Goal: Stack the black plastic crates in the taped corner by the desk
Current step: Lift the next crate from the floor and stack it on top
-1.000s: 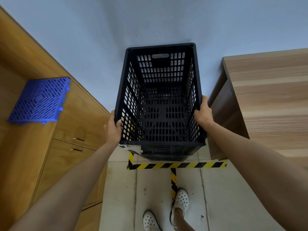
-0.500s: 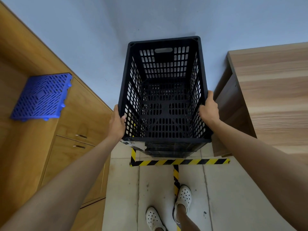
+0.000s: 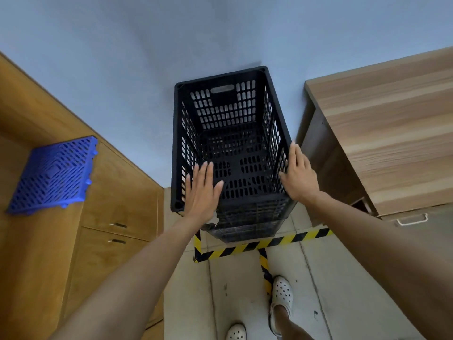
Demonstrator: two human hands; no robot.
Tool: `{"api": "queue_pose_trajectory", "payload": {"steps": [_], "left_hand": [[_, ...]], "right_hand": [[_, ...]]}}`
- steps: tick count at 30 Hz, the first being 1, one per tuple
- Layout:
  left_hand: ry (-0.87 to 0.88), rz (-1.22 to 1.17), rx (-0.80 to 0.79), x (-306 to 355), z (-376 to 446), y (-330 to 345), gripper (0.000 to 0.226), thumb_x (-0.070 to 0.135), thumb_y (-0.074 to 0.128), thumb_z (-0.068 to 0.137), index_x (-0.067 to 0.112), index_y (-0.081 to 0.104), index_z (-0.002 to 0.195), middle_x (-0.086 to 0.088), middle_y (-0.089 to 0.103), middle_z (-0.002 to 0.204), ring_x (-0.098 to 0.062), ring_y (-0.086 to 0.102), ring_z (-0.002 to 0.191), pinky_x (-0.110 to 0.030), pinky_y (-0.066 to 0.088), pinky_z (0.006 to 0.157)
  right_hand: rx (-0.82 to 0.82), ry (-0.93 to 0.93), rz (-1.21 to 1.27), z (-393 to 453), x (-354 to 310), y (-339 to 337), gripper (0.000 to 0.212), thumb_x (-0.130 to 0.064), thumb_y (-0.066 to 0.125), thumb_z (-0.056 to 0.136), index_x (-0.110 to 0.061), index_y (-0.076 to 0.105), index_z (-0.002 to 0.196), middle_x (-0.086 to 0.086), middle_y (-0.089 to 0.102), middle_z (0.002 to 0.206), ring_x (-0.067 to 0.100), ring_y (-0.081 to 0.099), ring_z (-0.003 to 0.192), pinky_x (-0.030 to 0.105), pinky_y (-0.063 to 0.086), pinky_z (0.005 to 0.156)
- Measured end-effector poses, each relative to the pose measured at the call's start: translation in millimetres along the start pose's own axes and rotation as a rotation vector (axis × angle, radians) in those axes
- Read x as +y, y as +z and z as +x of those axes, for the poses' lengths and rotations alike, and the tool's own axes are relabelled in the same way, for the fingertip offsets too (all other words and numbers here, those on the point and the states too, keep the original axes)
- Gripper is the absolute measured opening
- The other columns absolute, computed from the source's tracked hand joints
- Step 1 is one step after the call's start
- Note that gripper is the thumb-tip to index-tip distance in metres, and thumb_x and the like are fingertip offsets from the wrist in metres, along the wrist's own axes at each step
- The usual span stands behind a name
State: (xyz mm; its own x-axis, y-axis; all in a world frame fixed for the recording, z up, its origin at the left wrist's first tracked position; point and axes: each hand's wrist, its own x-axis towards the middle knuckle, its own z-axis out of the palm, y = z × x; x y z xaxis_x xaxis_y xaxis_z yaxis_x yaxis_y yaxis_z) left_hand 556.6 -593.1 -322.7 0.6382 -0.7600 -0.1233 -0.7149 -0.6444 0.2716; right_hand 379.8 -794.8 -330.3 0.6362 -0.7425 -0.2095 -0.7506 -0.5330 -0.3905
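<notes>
A stack of black slotted plastic crates [image 3: 228, 111] stands against the blue wall, inside the yellow-and-black floor tape [image 3: 247, 247]. Only the top crate's inside shows; the lower ones peek out beneath its near rim. My left hand [image 3: 202, 191] hovers flat over the near left corner of the top crate, fingers spread, holding nothing. My right hand [image 3: 299, 174] lies open along the crate's right rim, fingers straight, apparently touching its outer side without gripping.
A wooden desk [image 3: 392, 133] stands right of the stack, its drawer handle [image 3: 411, 219] near. Wooden cabinets [image 3: 117, 200] line the left, with a blue plastic grid tile [image 3: 52, 176] on top. My feet in white clogs [image 3: 282, 295] stand on the tiled floor.
Both hands have let go of the top crate's sides and opened; the left one has moved over the near corner. The crate now rests on the stack, and my view has pulled back.
</notes>
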Motion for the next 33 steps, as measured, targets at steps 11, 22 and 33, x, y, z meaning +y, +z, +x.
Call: {"api": "queue_pose_trajectory", "payload": {"steps": [11,22,33], "left_hand": [[0.420,0.037,-0.143,38.6,-47.6,-22.2,0.048,0.027,0.046,0.100,0.026,0.037,0.147,0.002,0.042,0.149,-0.023,0.040,0.135,-0.041,0.046,0.100],[0.675,0.120,-0.329,110.3,-112.4,-44.3,0.042,0.030,0.057,0.095,0.031,0.048,0.137,-0.002,0.059,0.132,-0.028,0.057,0.117,-0.048,0.051,0.092],[0.889,0.220,-0.482,223.9,-198.1,1.8,0.033,0.022,0.057,0.095,0.026,0.056,0.128,-0.004,0.062,0.126,-0.026,0.058,0.115,-0.046,0.049,0.095]], "right_hand": [[0.011,0.067,-0.098,-138.9,-31.8,42.7,0.072,-0.021,0.041,0.101,-0.019,-0.005,0.156,0.004,-0.008,0.164,0.023,-0.003,0.152,0.043,0.010,0.121],[-0.108,0.213,-0.002,-246.9,-41.0,15.5,0.037,-0.026,0.036,0.097,-0.031,0.048,0.131,0.007,0.063,0.124,0.031,0.063,0.107,0.046,0.054,0.085],[-0.056,0.569,0.069,-403.7,60.3,10.4,0.032,-0.023,0.037,0.099,-0.025,0.058,0.124,0.008,0.064,0.121,0.031,0.060,0.109,0.037,0.047,0.081]]}}
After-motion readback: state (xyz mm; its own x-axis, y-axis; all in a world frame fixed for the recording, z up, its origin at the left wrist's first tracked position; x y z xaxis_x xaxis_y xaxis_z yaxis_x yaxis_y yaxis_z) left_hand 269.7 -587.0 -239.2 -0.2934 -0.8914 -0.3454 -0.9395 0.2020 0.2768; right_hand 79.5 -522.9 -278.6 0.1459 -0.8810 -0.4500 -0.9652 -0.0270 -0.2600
